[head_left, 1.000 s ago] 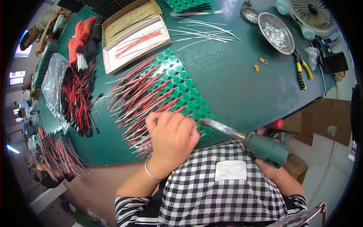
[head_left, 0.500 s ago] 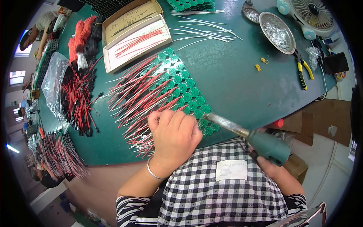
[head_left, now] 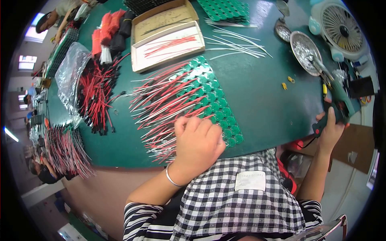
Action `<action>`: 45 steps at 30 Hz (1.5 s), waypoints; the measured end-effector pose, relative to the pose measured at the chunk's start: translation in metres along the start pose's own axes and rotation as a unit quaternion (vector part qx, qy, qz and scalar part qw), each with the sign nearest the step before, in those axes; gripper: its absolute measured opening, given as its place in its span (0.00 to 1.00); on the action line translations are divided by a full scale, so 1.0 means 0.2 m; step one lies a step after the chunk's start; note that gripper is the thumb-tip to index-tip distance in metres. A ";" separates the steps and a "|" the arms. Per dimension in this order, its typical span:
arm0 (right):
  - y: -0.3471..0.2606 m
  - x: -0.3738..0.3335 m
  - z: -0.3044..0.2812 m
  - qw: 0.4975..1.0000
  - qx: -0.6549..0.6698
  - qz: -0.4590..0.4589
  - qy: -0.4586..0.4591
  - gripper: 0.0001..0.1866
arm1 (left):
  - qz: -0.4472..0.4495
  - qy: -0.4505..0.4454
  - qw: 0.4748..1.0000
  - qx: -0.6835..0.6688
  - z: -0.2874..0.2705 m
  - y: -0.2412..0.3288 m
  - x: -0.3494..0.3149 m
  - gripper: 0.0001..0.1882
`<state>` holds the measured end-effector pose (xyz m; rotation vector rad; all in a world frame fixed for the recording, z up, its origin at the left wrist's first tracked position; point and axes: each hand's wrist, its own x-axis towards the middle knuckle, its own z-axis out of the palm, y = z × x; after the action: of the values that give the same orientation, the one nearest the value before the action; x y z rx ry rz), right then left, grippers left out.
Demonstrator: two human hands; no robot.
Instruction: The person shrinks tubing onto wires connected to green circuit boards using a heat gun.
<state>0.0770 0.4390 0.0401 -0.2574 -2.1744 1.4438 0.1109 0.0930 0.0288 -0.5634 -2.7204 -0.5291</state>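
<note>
My left hand [head_left: 199,142] rests closed, fingers curled, on the near end of a panel of round green circuit boards [head_left: 217,96]. Whatever its fingertips pinch is hidden beneath the knuckles. Red, white and black wires [head_left: 169,100] fan out leftward from the boards, some passing beside that hand. Off to the right, my right hand [head_left: 331,130] is wrapped round the handle of a green soldering gun [head_left: 341,98]. The gun's metal tip reaches into a round metal dish [head_left: 303,48] holding silvery, crumpled-looking material.
An open cardboard box [head_left: 169,48] holds red wires behind the panel. White wires [head_left: 237,42] lie beside it, near stacked green boards [head_left: 225,12]. A fan [head_left: 341,30] stands far right. Two small yellow pieces [head_left: 284,86] lie mid-table. Wire bundles [head_left: 98,90] and a plastic bag [head_left: 72,76] sit left.
My right hand has carried the soldering gun from the panel's near edge away to the right, up to the metal dish. My left hand stays on the panel; the whole view has shifted slightly.
</note>
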 end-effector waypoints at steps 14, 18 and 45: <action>-0.04 -0.07 0.19 0.992 0.127 -0.017 -0.014 0.20 | -0.012 -0.051 0.998 -0.047 -0.09 -0.02 0.03 0.09; -0.05 -0.08 0.20 0.991 0.134 -0.019 -0.006 0.20 | -0.005 0.069 0.997 -0.022 -0.18 -0.30 0.26 0.11; -0.10 -0.11 0.26 0.987 0.161 0.010 -0.025 0.20 | 0.176 -0.074 0.976 0.109 -0.12 -0.76 0.55 0.03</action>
<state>0.0711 0.3804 0.0357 -0.1281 -1.9398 1.8007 -0.0467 -0.0122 0.0463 -1.0294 -2.6764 -0.0996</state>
